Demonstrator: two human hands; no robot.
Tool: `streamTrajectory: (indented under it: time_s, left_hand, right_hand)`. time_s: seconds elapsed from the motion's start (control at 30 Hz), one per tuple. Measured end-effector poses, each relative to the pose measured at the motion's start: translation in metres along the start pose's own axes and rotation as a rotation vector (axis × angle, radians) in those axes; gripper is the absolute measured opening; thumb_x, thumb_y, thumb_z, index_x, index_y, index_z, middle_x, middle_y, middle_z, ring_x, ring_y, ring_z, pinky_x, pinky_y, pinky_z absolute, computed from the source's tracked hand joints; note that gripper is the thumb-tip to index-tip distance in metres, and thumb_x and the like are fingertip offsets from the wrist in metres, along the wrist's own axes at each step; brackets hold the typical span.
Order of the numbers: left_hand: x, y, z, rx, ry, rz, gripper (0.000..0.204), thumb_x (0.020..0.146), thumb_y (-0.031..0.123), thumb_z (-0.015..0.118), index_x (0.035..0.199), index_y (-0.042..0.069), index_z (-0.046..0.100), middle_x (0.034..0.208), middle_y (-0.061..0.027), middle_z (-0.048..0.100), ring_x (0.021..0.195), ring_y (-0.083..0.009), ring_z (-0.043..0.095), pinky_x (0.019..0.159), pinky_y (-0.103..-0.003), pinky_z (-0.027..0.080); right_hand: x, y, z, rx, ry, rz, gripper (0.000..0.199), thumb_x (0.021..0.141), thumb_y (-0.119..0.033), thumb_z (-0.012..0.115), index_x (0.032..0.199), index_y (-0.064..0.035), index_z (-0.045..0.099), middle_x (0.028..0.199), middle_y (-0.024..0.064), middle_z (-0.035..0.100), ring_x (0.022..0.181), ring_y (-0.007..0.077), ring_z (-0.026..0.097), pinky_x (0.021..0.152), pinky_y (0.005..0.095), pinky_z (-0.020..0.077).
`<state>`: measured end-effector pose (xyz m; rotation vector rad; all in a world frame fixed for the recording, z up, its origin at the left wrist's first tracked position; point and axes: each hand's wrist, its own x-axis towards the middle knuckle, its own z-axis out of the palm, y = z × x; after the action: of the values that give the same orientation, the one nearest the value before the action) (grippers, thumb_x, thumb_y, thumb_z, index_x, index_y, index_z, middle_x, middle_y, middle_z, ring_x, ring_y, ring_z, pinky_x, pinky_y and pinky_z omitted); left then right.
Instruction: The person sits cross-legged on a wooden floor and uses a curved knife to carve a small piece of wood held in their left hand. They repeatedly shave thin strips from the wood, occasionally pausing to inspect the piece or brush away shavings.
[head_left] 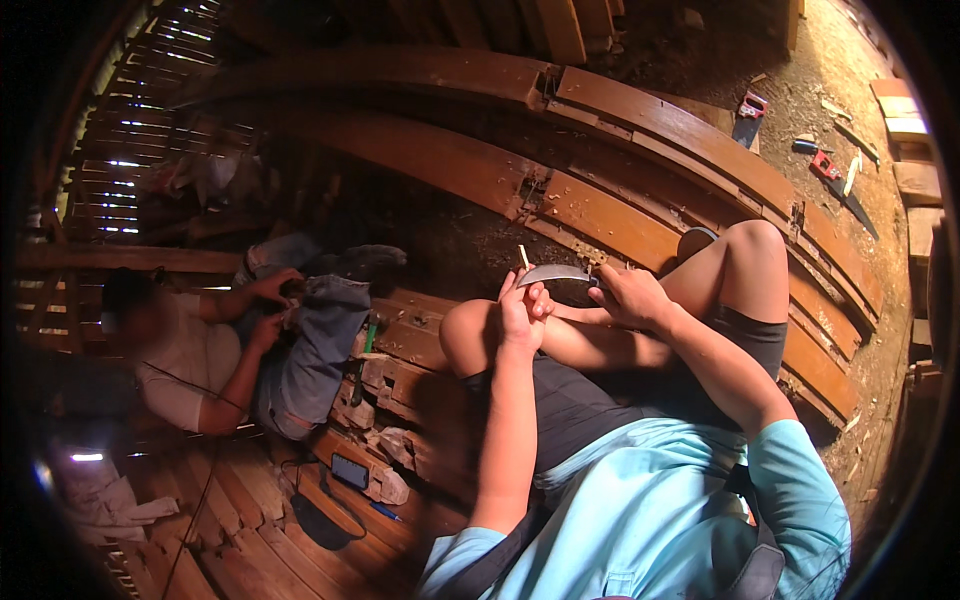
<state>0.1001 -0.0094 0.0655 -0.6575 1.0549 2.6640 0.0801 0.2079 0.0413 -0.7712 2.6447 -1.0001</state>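
In front of my knees, my left hand (pixel 522 312) is closed on a thin pale wooden stick (pixel 524 257), whose tip sticks up past the fingers. My right hand (pixel 634 296) grips the dark handle of a knife. Its curved grey blade (pixel 553 273) reaches leftward over my left fingers and lies close to the stick. Whether the edge touches the wood I cannot tell. The lower part of the stick is hidden by the hand and blade.
Long brown beams (pixel 610 210) run across beyond my legs. Two handsaws, one with a red handle (pixel 753 104), lie at the far right. A seated person (pixel 195 350) works on my left. Nearby lie a phone (pixel 350 470), a blue pen (pixel 386 511) and rough wood blocks (pixel 385 375).
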Motion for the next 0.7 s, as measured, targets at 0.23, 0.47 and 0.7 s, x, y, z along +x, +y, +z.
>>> streamTrajectory:
  time_s: [0.23,0.47,0.7]
  left_hand:
    - [0.005,0.002,-0.001,0.078,0.003,0.018,0.015,0.096,0.019,0.051,0.100,0.005,0.055,0.069,-0.0031,0.056,0.049,-0.0108,0.047,0.049,-0.025,0.040]
    - [0.011,-0.002,-0.004,0.170,0.020,0.004,0.012,0.095,0.018,0.053,0.095,0.007,0.054,0.076,-0.0073,0.064,0.051,-0.0112,0.053,0.048,-0.022,0.045]
    - [0.020,-0.010,-0.002,0.321,0.081,0.002,0.012,0.096,0.018,0.052,0.104,0.010,0.049,0.090,-0.0097,0.068,0.063,-0.0118,0.065,0.051,-0.019,0.048]
  right_hand:
    - [-0.001,0.003,0.004,-0.045,0.091,0.077,0.034,0.092,-0.040,0.051,0.091,-0.0060,0.050,0.073,0.0200,0.062,0.070,0.0410,0.061,0.062,0.0498,0.0474]
    - [-0.003,0.003,0.004,-0.036,0.106,0.130,0.033,0.092,-0.039,0.050,0.091,-0.0057,0.050,0.079,0.0198,0.061,0.074,0.0408,0.060,0.064,0.0505,0.0470]
    - [-0.005,0.006,0.011,-0.116,0.253,0.193,0.031,0.092,-0.035,0.052,0.091,-0.0044,0.050,0.087,0.0169,0.060,0.082,0.0382,0.060,0.068,0.0483,0.0475]
